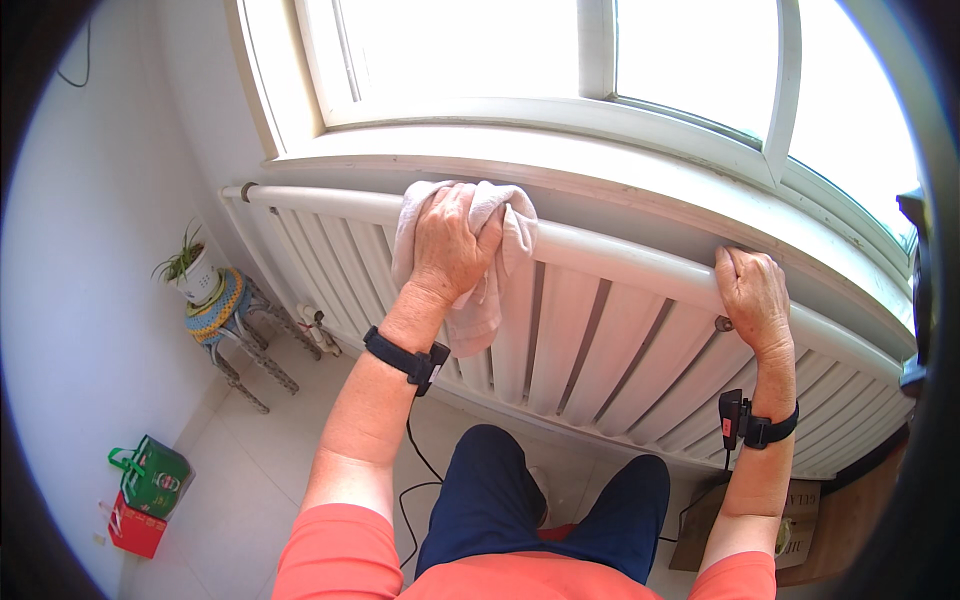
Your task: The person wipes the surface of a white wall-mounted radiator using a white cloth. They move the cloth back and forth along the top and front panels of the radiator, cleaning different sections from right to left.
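My left hand point(450, 244) grips a pale pink cloth point(480, 322) draped over the top pipe of a white panelled radiator point(622, 262). The cloth hangs down in front of the panels. Farther right, my right hand point(754, 300) is curled over the same top pipe, its fingertips hidden behind it; no cloth shows in it. Both wrists wear black straps with small devices.
A window sill point(585, 169) runs just above the radiator. At left, a potted plant point(196, 276) stands on a stool with a crocheted cover point(217, 311). Green point(154, 476) and red point(136, 529) boxes sit by the wall. A cardboard box point(694, 525) and black cables lie low.
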